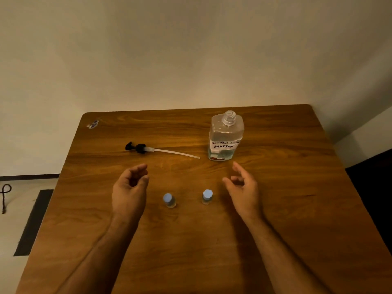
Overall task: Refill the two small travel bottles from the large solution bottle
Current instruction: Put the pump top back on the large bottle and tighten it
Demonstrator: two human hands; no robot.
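Two small bottles stand upright near the centre of the frame on the wooden table [297, 187], side by side but apart: the left bottle [169, 200] and the right bottle [207, 196], each topped with a pale blue cap, so neither is open for filling as things lie. The big bottle [226, 137] stands upright in the upper right of the table area, its neck bare and uncapped, a handwritten label on its front. Its pump [152, 150] lies flat to the left of it, black head toward the left, its tube running rightward with the tip just short of the big bottle's base. Both hands hover over the table holding nothing: the left hand [130, 187] with fingers loosely curled, outside and just above the left bottle; the right hand [244, 187] relaxed and spread, outside the right bottle. The small bottles sit between the two hands, each nearer its own-side hand. The big bottle lies straight above the right hand in frame, much nearer to it than to the left, so the right hand looks better placed to lift it, while uncapping would likely come first.
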